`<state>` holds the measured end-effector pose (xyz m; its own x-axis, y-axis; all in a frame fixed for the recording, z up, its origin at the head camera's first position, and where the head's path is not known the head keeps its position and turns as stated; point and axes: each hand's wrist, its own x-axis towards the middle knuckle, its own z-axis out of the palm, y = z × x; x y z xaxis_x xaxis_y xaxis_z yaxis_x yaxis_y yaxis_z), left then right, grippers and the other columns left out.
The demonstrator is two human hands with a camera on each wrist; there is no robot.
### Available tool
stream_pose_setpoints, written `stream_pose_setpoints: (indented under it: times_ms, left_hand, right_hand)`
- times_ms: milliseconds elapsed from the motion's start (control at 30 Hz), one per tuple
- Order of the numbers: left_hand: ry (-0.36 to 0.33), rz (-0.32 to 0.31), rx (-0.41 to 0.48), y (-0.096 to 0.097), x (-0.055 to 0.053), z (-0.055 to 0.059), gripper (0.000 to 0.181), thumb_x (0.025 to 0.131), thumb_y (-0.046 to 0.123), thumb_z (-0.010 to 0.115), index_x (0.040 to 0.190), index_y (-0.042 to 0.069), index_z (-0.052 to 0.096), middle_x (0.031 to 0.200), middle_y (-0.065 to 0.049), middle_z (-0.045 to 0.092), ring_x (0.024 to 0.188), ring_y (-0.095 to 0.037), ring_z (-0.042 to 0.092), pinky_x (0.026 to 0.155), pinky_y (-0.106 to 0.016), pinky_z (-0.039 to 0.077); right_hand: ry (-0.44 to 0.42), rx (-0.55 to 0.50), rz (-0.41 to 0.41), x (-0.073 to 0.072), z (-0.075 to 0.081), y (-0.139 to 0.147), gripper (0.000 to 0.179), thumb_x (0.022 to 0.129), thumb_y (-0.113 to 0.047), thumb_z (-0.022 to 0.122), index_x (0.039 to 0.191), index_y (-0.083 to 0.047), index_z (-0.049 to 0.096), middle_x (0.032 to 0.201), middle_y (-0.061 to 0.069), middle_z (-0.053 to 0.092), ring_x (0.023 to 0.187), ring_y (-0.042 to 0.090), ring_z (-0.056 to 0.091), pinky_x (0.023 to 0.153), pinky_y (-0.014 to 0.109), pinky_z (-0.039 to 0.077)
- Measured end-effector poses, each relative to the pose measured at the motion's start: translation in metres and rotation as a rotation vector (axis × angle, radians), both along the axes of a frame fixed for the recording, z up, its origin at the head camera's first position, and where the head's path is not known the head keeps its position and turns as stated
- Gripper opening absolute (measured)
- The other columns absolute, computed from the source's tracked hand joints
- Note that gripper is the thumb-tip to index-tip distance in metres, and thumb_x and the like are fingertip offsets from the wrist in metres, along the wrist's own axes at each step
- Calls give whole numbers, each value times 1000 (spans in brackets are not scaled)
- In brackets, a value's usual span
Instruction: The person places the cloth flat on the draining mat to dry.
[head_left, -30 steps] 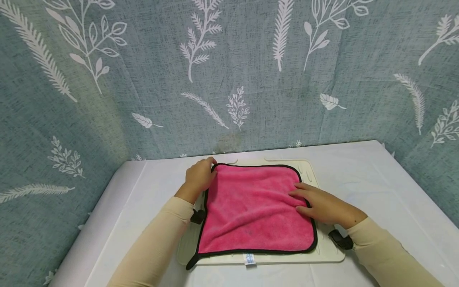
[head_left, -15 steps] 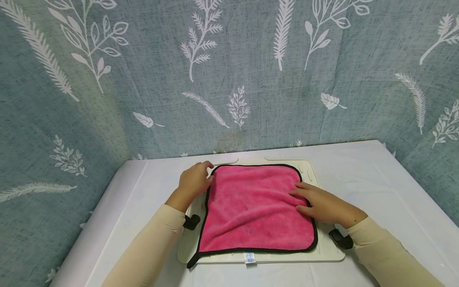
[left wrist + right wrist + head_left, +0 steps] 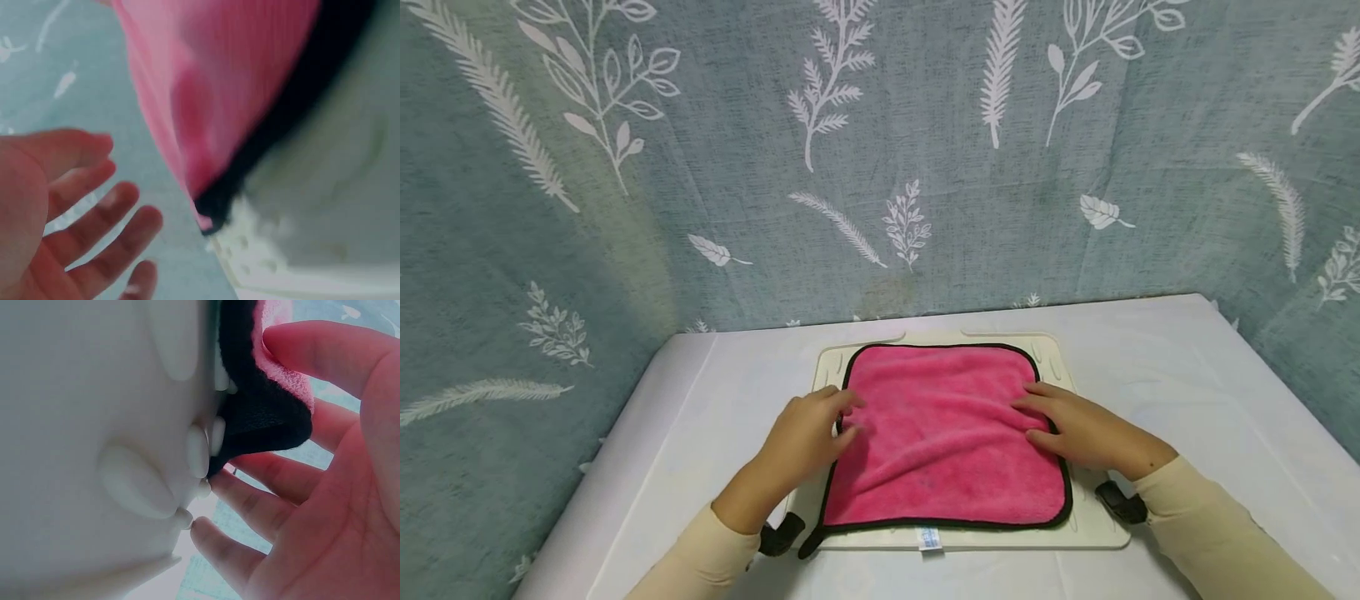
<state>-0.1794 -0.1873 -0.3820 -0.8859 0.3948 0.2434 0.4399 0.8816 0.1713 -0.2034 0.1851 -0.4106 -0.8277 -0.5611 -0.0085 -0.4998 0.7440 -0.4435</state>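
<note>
A pink plush cloth point(image 3: 951, 475) with black edging lies spread over a cream plastic tray point(image 3: 1101, 533) that has raised oval bumps. Its surface shows a few soft wrinkles. My left hand point(image 3: 805, 437), fingers loosely spread, is over the cloth's left edge; in the left wrist view a gap separates its fingers point(image 3: 112, 209) from the fabric. At the right edge, my right hand point(image 3: 1078, 429) rests with extended fingers on the cloth. The right wrist view shows the thumb point(image 3: 319, 353) against the pink side, near a small raised fold in the black border point(image 3: 269, 428).
A white label point(image 3: 929, 539) and a black corner loop point(image 3: 811, 543) stick out at the cloth's near side. White sheeting point(image 3: 1157, 375) covers the table. Blue-grey leaf-patterned fabric point(image 3: 925, 300) hangs behind and at both sides. Each wrist wears a black device point(image 3: 1122, 502).
My left hand has let go of the cloth's far-left corner and moved toward me along the left edge. My right hand and the cloth stay nearly still; the view has shifted slightly.
</note>
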Motion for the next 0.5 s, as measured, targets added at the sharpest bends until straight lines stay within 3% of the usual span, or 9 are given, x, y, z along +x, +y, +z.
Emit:
stream_pose_setpoints:
  times_ms: [100, 267, 500]
  left_hand:
    - [-28, -57, 5, 6, 16, -2, 27, 82, 23, 82, 107, 17, 72, 95, 2, 72, 78, -11, 64, 71, -38, 50]
    - [-66, -94, 18, 12, 38, -7, 25, 81, 26, 83, 103, 21, 73, 93, 8, 70, 85, -9, 64, 76, -36, 50]
    - [-99, -112, -25, 12, 55, -9, 22, 79, 30, 84, 97, 26, 72, 92, 12, 65, 89, -7, 60, 75, -32, 45]
  right_hand:
    - [2, 3, -3, 1, 0, 1, 44, 94, -22, 67, 134, -5, 61, 148, 26, 46, 135, 46, 47, 106, 57, 43]
    - [0, -2, -2, 1, 1, 0, 45, 94, -22, 67, 135, -5, 60, 149, 27, 45, 135, 47, 47, 106, 58, 42]
    - [5, -9, 8, 2, 2, -1, 44, 94, -21, 68, 134, -4, 62, 147, 27, 47, 135, 47, 46, 106, 59, 42]
